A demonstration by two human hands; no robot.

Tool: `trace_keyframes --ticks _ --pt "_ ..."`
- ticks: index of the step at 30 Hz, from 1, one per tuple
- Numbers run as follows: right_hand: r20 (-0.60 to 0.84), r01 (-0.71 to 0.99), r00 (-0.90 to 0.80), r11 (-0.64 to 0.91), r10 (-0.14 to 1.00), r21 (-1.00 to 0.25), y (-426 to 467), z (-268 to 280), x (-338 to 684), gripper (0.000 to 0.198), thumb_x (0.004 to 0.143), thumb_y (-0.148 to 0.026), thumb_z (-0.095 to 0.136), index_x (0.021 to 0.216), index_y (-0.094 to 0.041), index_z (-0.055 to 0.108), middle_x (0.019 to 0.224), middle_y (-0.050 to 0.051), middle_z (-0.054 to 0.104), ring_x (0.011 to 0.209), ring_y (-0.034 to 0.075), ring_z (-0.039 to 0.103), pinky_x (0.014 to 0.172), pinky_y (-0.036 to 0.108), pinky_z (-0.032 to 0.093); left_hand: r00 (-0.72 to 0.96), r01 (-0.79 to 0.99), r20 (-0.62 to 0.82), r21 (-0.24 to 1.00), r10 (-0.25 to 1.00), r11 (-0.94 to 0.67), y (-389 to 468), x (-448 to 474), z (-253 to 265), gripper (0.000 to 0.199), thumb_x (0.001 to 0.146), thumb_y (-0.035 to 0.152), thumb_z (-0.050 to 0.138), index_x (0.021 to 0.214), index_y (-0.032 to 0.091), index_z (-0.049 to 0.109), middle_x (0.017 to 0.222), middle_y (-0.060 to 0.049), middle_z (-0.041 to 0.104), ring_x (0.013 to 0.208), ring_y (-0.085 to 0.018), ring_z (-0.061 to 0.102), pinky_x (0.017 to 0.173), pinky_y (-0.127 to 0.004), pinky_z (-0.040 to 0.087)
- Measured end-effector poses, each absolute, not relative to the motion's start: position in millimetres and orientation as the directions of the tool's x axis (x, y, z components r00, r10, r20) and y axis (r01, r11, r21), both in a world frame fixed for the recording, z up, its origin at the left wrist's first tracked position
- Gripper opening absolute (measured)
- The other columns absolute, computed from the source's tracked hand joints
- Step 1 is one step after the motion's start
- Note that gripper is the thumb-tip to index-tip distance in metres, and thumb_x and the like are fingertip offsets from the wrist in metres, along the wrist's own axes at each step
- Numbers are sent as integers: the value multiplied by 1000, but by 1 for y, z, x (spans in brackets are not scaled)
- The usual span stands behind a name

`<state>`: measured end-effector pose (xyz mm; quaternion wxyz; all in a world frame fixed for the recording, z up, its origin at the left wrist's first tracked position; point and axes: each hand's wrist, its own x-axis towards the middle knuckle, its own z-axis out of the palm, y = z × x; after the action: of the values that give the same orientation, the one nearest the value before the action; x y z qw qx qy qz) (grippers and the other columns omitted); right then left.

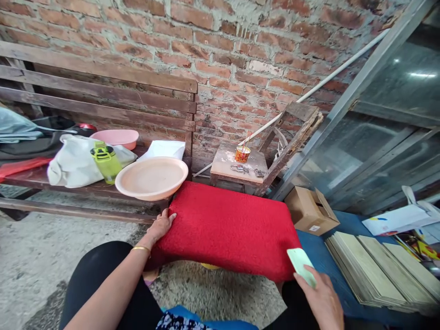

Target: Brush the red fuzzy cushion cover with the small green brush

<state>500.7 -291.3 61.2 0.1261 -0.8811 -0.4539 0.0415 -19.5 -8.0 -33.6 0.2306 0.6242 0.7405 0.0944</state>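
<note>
In front of me a red cloth [227, 224] covers a low bench or table. At its left end my left hand [161, 228], with a gold-coloured bangle on the wrist, grips the edge of the cloth, fingers close together. My right hand [321, 293] is closed around a thin, pale green flat card [300, 263] with rounded corners. It holds the card tilted above the cloth's right front corner. The exact kind of this card cannot be told.
A wide pale basin [153, 178], a green bottle [106, 161] and a white bag [74, 160] sit on the wooden bench at left. Behind, a stool [220, 167] bears a small red tub [242, 155] and padlocks. Right: a cardboard box [307, 211] and stacked pale boards [371, 266].
</note>
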Motion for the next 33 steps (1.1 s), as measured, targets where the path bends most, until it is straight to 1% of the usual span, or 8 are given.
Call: trace_keyframes --ticks 5,9,14,17,22,29,31,33 --pt "-22 881 337 -323 941 -346 -270 59 446 39 76 -50 54 107 -33 71 103 2 68 91 23 67 82 35 52 -164 865 -235 431 958 255 -10 -17 -30 63 97 51 29 146 12 36 131 -28 58 117 -35 62 98 -50 45" --pt "-11 841 491 -477 871 -256 -300 53 497 41 77 -54 48 105 -33 70 100 6 68 85 25 69 77 39 53 -151 859 -223 452 963 240 -10 -18 -33 64 97 52 28 146 11 35 136 -28 55 124 -35 58 102 -49 43" --pt "176 785 613 -620 771 -18 -337 57 542 56 80 -64 32 106 -30 69 84 13 61 72 33 66 67 48 52 -149 851 -198 473 969 228 -12 -18 -34 62 97 52 28 143 12 38 137 -27 55 126 -35 57 103 -49 42" --pt "172 844 536 -530 827 -81 -317 60 499 53 85 -59 35 109 -27 69 93 11 64 80 29 67 73 42 54 -161 853 -198 465 967 237 -14 -16 -31 62 97 53 27 143 12 39 137 -28 55 126 -36 57 103 -50 42" --pt "39 898 407 -392 913 -199 -272 56 435 37 84 -49 51 111 -33 70 102 3 67 90 21 67 84 34 52 -149 861 -197 457 969 225 -15 -16 -29 63 97 54 27 142 11 39 134 -27 57 125 -35 58 103 -49 43" --pt "-52 664 740 -741 670 -97 -313 69 528 55 85 -62 37 118 -30 67 104 10 67 79 25 67 75 41 54 -158 865 -186 448 970 226 -17 -13 -26 62 97 54 26 141 12 40 129 -26 61 120 -35 61 101 -48 43" --pt "6 643 765 -763 644 -69 -319 74 537 58 85 -63 35 117 -28 67 102 12 66 79 27 66 76 44 53 -163 863 -199 446 966 237 -18 -12 -24 62 97 54 26 141 13 40 131 -26 59 122 -35 60 101 -48 43" --pt "44 673 737 -726 674 -145 -315 73 525 58 82 -65 38 114 -27 68 104 12 65 84 28 66 80 45 53 -167 862 -209 444 964 245 -18 -12 -23 63 97 54 26 142 13 39 132 -26 58 123 -36 59 102 -49 43"
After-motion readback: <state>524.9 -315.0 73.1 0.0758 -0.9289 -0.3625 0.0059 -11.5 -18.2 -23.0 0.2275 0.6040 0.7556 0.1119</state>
